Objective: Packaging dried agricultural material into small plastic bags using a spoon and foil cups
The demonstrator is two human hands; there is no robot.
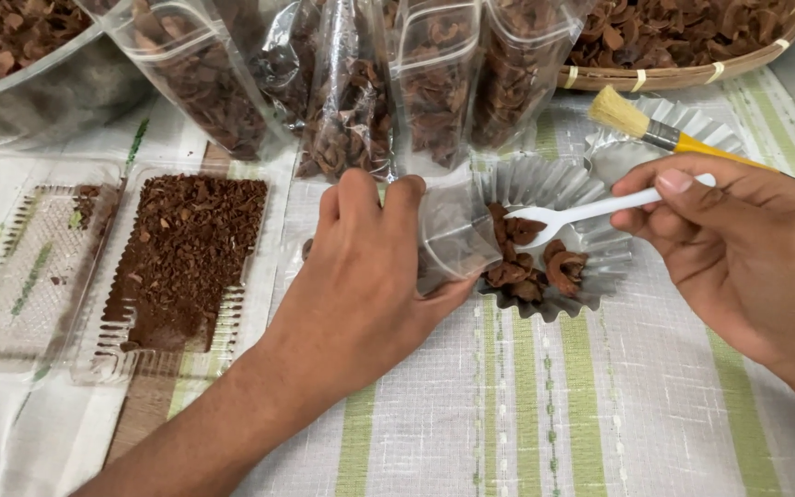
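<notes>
Counter (526, 414), striped cloth: left hand (370, 267) curled around a clear pouch (448, 239) tipped into the fluted foil tray (591, 267). Right hand (738, 239) pinches a white plastic fork (591, 213) over brown dried pieces (526, 271). Pouch looks light, floppy, slick; best gripped near the mouth.

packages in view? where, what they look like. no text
Clear pouch: held open by left hand, mouth at fluted foil tray.
Filled clear pouches: row at top, upright, brown pieces inside.
Clear plastic trays: left, rectangular; one holds brown crumbs.
Right hand: holds white plastic fork.
</notes>
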